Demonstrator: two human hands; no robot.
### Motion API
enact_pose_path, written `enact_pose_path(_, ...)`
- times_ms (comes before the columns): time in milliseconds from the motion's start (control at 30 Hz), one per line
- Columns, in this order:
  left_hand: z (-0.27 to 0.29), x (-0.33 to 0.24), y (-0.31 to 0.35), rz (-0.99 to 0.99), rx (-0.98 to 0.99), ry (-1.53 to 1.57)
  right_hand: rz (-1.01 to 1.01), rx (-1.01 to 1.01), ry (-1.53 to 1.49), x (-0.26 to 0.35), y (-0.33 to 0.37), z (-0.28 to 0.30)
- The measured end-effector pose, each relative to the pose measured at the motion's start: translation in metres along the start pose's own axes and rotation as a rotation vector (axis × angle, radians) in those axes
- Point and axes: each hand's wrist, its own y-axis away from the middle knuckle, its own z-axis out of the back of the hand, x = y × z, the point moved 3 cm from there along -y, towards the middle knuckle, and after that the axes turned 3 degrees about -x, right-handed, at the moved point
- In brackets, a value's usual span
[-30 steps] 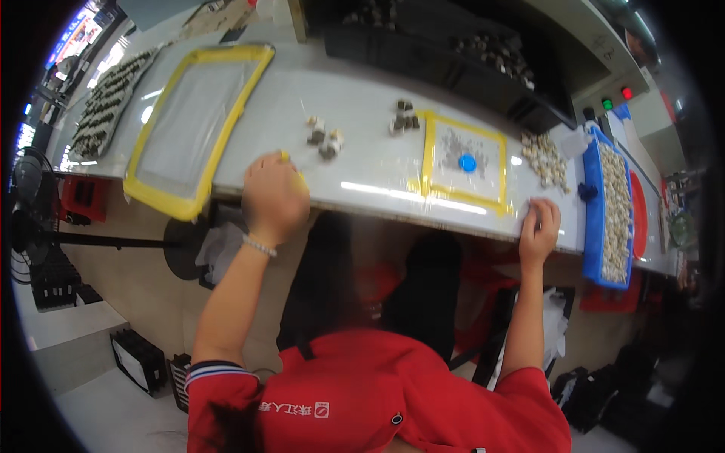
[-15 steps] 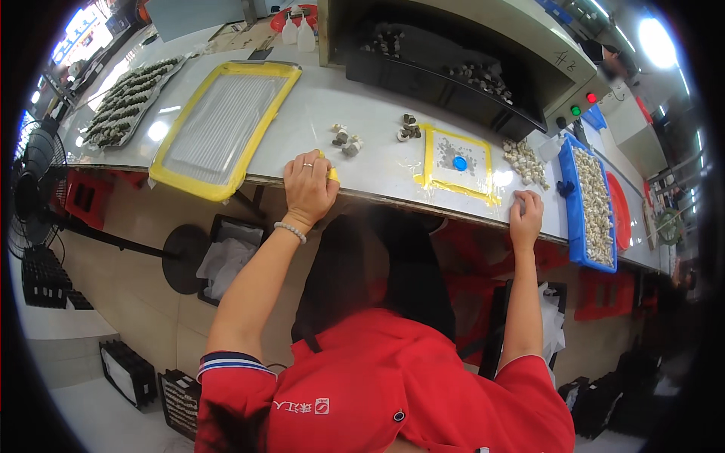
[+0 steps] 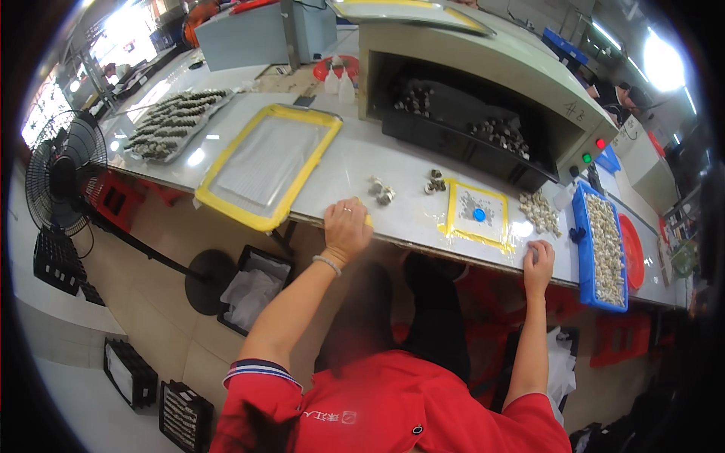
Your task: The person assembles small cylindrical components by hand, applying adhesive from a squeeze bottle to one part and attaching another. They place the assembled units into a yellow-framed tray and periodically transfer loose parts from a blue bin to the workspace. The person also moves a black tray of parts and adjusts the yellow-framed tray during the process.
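At the table's [image 3: 355, 162] front edge, my left hand [image 3: 347, 229] is closed, knuckles up, with a ring and a beaded bracelet. A bit of yellow shows beside its fingers; I cannot make out what it is. Just beyond lies a small cluster of pale and dark parts [image 3: 384, 194]. Farther right, my right hand [image 3: 538, 264] rests curled at the same edge, a greyish spot at its fingertips too small to name. Between the hands is a yellow-taped square [image 3: 451, 208] with a blue round cap [image 3: 479, 215] and grey spots. Small dark parts [image 3: 434, 182] lie beside its far left corner.
A yellow-rimmed tray [image 3: 260, 219] lies left, beyond it rows of dark pieces [image 3: 177, 124]. Behind stands a box-like machine [image 3: 563, 113] holding a black tray [image 3: 468, 151]. Pale parts [image 3: 538, 214] and a filled blue tray [image 3: 621, 302] are right. A fan [image 3: 66, 170] stands left.
The whole view has tilted upward and turned left, so the table sits lower and further right. Both hands stay at the table edge, their grip much the same.
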Motion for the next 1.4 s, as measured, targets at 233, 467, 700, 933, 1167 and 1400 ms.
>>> enact_pose_path(233,-0.004,0.002,0.01,0.049,0.034,-0.023,0.029,0.029,0.005,-0.005,0.003,0.001)
enact_pose_path(467,-0.004,0.006,0.01,0.149,0.243,-0.025,0.04,0.01,-0.072,-0.012,0.007,-0.001)
enact_pose_path(700,-0.019,0.008,0.016,0.121,0.181,-0.055,0.057,0.003,0.013,-0.019,0.007,-0.005)
enact_pose_path(933,-0.002,0.001,0.004,0.031,0.009,0.039,0.061,-0.048,0.025,0.003,0.001,0.002)
enact_pose_path(1167,0.021,0.014,-0.007,-0.002,0.144,-0.075,0.03,-0.032,0.022,0.013,-0.001,0.006)
enact_pose_path(1400,0.039,0.106,-0.022,0.314,0.388,-0.532,-0.153,-0.009,-0.213,0.004,-0.012,-0.007)
